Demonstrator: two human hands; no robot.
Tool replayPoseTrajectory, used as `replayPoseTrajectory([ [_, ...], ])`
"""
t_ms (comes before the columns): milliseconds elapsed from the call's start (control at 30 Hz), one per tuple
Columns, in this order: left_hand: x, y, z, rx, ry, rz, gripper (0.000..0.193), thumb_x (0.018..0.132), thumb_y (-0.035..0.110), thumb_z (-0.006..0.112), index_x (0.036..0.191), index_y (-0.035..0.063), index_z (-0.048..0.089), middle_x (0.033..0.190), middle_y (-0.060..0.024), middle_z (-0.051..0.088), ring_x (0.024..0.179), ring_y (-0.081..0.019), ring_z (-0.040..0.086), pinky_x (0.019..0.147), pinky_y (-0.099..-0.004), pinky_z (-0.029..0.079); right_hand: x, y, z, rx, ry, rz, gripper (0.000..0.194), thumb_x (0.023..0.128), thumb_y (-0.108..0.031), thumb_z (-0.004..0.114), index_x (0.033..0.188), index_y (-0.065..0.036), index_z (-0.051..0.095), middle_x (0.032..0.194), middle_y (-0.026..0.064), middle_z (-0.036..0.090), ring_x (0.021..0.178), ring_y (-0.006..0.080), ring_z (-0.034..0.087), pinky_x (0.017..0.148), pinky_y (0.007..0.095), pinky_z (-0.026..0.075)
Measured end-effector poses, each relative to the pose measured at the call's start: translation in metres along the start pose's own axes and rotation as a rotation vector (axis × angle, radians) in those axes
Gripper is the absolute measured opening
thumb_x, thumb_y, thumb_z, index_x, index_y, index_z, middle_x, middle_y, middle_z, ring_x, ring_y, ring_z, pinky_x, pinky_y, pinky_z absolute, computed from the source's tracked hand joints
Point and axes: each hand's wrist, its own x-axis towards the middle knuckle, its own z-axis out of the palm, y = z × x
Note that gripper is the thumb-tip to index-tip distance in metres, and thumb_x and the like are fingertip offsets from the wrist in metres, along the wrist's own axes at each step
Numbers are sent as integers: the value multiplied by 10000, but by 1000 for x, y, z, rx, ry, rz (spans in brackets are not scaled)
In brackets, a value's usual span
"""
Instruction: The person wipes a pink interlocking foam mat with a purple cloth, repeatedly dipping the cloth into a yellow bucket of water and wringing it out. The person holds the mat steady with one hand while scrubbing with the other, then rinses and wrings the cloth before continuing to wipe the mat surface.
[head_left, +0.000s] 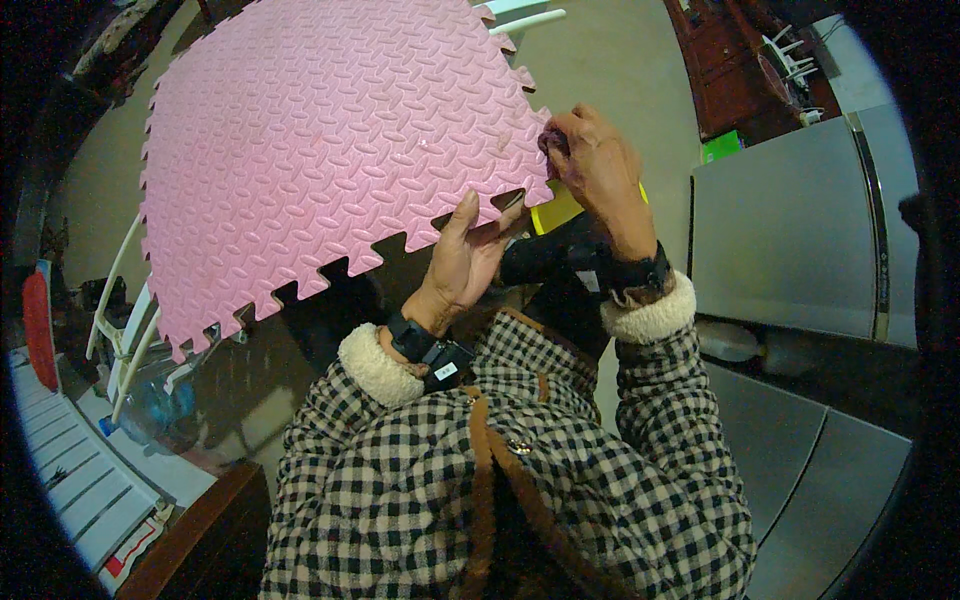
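Note:
A large pink interlocking foam mat (322, 135) with a raised diamond-plate pattern and toothed edges is held up before me. My left hand (465, 262) grips its near edge by the right corner, thumb on top and fingers underneath. My right hand (596, 161) pinches a bunched dark purple cloth (553, 146) against the right edge of the mat. Its fingertips are partly hidden by the curled hand. A yellow object (555, 211) shows below the mat corner, between my hands; most of it is covered.
A grey refrigerator (784, 225) stands on the right, near a dark red wooden cabinet (727, 67). White chair parts (124, 337) show beneath the mat at left. A clear plastic bottle (161, 409) and a white slatted surface (90, 480) lie lower left.

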Motion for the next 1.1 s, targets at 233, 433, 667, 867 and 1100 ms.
replayPoseTrajectory([
  [233, -2, -4, -1, 15, -11, 16, 652, 1037, 486, 483, 1319, -101, 470, 1378, -281, 516, 1323, -371, 470, 1199, -469, 313, -18, -1, -23, -61, -156, -61, 136, 827, -170, 714, 947, -111, 690, 941, 91, 616, 882, 328, 645, 709, 426, 521],
  [433, 2, -7, -9, -22, -29, -13, 653, 1039, 509, 460, 1294, -92, 490, 1327, -239, 564, 1297, -354, 490, 1184, -461, 328, -2, -5, -5, -96, -1, -101, 117, 819, -201, 692, 898, -114, 700, 927, 114, 645, 857, 365, 668, 680, 465, 549],
  [667, 2, -8, -7, -41, -96, -9, 656, 1040, 533, 435, 1278, -74, 503, 1301, -235, 575, 1302, -359, 486, 1189, -459, 318, -16, 21, -23, 31, 114, 72, 196, 840, -193, 704, 1032, -164, 677, 1024, 89, 644, 911, 349, 671, 724, 451, 551],
  [867, 3, -4, -5, -149, -126, -65, 596, 1073, 432, 426, 1437, -41, 422, 1447, -194, 504, 1371, -316, 456, 1216, -453, 285, -27, 16, -24, 81, 146, 46, 212, 839, -189, 725, 1039, -134, 679, 1003, 93, 640, 920, 333, 666, 727, 427, 545],
  [1100, -3, 2, 3, -6, -33, 23, 582, 1072, 411, 445, 1421, -55, 431, 1394, -185, 540, 1332, -299, 493, 1204, -436, 311, -27, -24, -11, -33, 16, -84, 158, 822, -139, 732, 976, -127, 698, 946, 62, 637, 882, 299, 655, 713, 399, 533],
])
